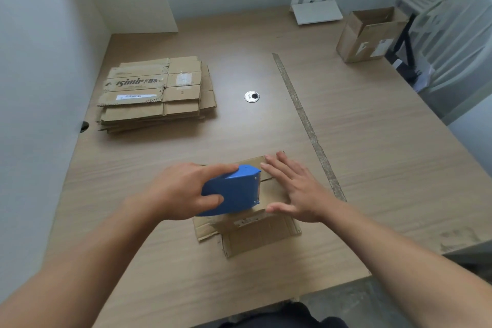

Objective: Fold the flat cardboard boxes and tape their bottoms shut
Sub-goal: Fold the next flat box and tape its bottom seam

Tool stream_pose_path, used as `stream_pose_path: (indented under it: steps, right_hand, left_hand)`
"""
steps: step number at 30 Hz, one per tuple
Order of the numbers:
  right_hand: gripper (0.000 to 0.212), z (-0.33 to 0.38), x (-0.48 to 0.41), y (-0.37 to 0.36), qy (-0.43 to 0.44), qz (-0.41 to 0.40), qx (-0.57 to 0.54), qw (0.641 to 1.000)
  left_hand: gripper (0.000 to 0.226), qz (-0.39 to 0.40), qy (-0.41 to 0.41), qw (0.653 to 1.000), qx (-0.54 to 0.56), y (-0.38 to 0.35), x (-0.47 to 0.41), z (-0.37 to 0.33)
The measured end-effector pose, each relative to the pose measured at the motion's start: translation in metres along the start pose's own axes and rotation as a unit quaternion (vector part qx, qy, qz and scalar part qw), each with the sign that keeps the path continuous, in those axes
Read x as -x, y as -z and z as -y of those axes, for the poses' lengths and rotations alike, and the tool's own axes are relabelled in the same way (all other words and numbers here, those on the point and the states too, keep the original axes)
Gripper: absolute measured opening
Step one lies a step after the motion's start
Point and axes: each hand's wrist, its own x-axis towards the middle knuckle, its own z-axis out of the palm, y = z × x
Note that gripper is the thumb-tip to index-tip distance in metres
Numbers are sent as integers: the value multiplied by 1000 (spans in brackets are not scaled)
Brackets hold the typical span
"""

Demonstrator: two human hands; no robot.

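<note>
Wooden table, near edge: a worn brown box with a torn label. The left hand grips a blue dispenser on it; the right hand presses it, fingers straight. The flat stack at left reads "simir".

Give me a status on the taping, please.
Left hand grips blue plastic tape dispenser over small brown cardboard box. Right hand flat on its top. Nothing obstructing.

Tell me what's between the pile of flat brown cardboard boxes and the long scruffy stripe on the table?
A small round silver hole cover, seen in the head view.
</note>
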Motion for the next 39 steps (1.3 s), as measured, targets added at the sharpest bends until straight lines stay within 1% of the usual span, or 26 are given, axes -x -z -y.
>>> stream_pose_path:
  steps: [4, 9, 12, 16, 20, 22, 26, 33, 39]
  right_hand:
    - [97, -3, -6, -1, -25, -4, -12, 1000]
    - [98, -3, -6, -3, -35, -13, 6, 999]
    - [90, -2, -5, -2, -31, -3, 39, 999]
    - [77, -1, -6, -3, -22, 4, 88, 996]
    - [67, 0, -7, -3, -24, 19, 129, 991]
    - [68, 2, -6, -3, -26, 24, 140, 990]
    - [68, 5, -7, 0, -31, 40, 156, 986]
    - [66, 9, -9, 5, -50, 74, 182, 979]
    - [66, 12, -7, 3, -62, 77, 210, 973]
  left_hand:
    - [61, 9, 11, 1000, 22, 5, 2, 7]
    - [65, 47, 20, 998, 41, 12, 12, 16]
    - [65, 59, 48, 995, 64, 22, 26, 33]
    - [62, 90, 89, 980, 151, 31, 47, 63]
    - [56, 114, 109, 969, 192, 27, 60, 89]
    - [54, 119, 120, 962, 216, 23, 62, 97]
    - [61, 133, 135, 951, 245, 19, 59, 104]
    - [58, 175, 137, 929, 296, 10, 52, 116]
    - [54, 174, 165, 915, 326, -12, 47, 121]
